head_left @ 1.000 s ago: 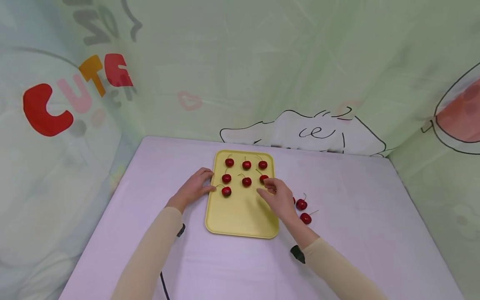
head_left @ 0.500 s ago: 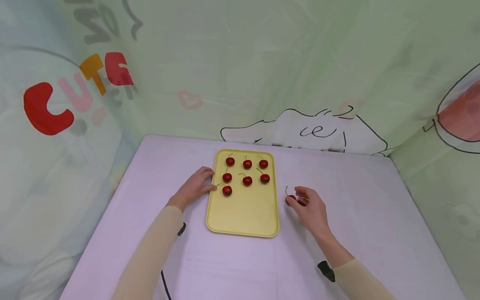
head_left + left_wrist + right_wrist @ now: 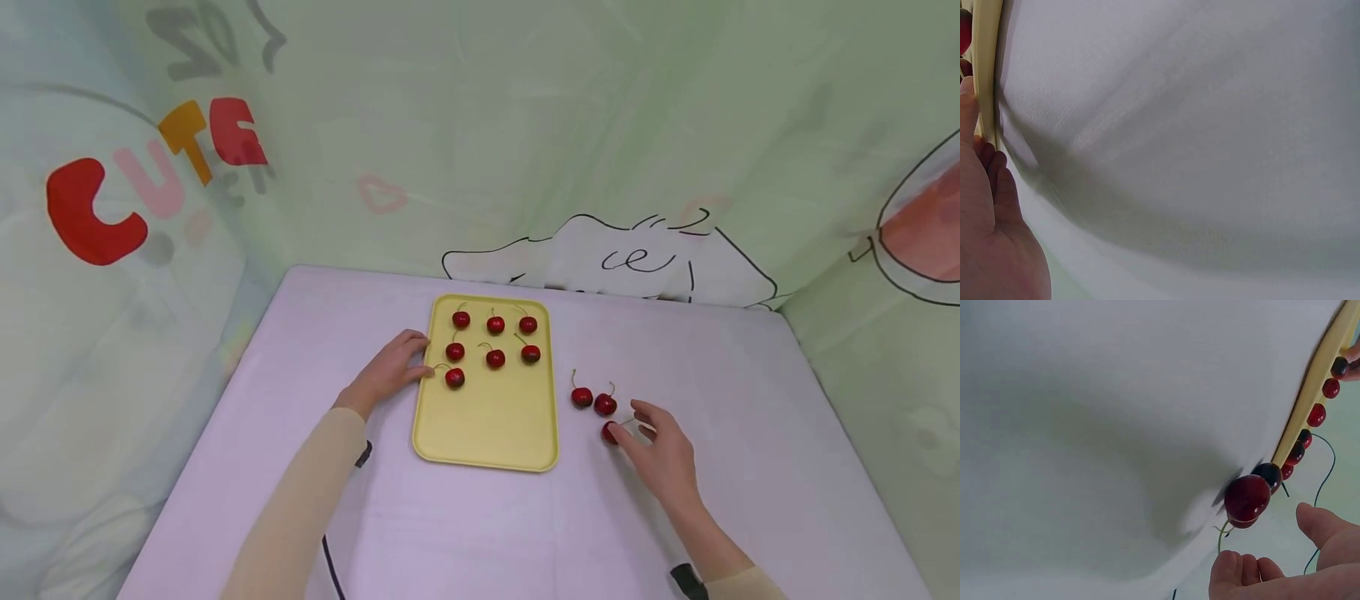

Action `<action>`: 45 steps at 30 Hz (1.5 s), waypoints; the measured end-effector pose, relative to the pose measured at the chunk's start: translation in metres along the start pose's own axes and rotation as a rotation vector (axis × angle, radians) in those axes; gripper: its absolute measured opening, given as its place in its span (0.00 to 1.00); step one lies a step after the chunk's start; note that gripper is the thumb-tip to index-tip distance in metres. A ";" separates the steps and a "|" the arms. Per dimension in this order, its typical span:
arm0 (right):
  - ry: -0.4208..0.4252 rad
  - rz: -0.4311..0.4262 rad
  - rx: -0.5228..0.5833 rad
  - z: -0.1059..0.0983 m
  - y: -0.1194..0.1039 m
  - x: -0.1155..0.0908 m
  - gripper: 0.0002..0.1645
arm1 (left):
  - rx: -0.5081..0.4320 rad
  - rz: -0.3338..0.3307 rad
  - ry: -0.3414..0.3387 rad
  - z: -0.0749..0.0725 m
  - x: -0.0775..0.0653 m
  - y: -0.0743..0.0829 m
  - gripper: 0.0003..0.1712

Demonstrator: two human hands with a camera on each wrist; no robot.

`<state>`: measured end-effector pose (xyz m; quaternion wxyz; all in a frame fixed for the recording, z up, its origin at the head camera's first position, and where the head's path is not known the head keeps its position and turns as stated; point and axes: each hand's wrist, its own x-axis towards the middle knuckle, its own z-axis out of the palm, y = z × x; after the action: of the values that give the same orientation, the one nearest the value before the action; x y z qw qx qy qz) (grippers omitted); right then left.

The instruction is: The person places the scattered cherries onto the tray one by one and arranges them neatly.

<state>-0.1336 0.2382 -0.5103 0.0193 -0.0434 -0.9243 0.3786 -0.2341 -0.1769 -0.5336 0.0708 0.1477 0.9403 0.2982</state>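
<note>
A yellow tray (image 3: 487, 437) lies on the table with several red stemmed cherries on its upper part. My left hand (image 3: 390, 368) holds the tray's left rim, thumb and fingertips on the edge; the left wrist view shows only part of this grip. To the tray's right are three loose cherries: one (image 3: 581, 397) beside another (image 3: 605, 405), and a third (image 3: 611, 432) nearer me. My right hand (image 3: 663, 458) is at this third cherry, its thumb overlapping it in the head view. In the right wrist view, thumb and fingers stand apart, with the stem close to a fingertip.
A pale lilac cloth covers the table (image 3: 750, 467). Printed curtains (image 3: 562, 125) rise behind and on both sides. A dark cable (image 3: 333, 567) runs beside the left forearm.
My right hand has moved from over the tray to the loose cherries, then on to the one nearest me. The left hand stays at the tray's rim, and the cherries keep their places.
</note>
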 end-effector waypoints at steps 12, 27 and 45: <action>-0.062 0.052 -0.035 0.007 0.016 -0.007 0.34 | 0.009 0.011 0.011 -0.001 0.000 0.000 0.34; -0.061 0.043 -0.036 0.015 0.006 -0.004 0.28 | -0.001 0.015 0.014 -0.001 -0.001 0.001 0.34; -0.045 0.074 0.061 0.011 0.000 0.016 0.30 | 0.006 0.000 0.009 0.000 -0.001 0.000 0.33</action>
<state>-0.1501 0.2321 -0.5181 -0.0143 -0.0684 -0.9104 0.4079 -0.2330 -0.1772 -0.5330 0.0661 0.1468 0.9414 0.2963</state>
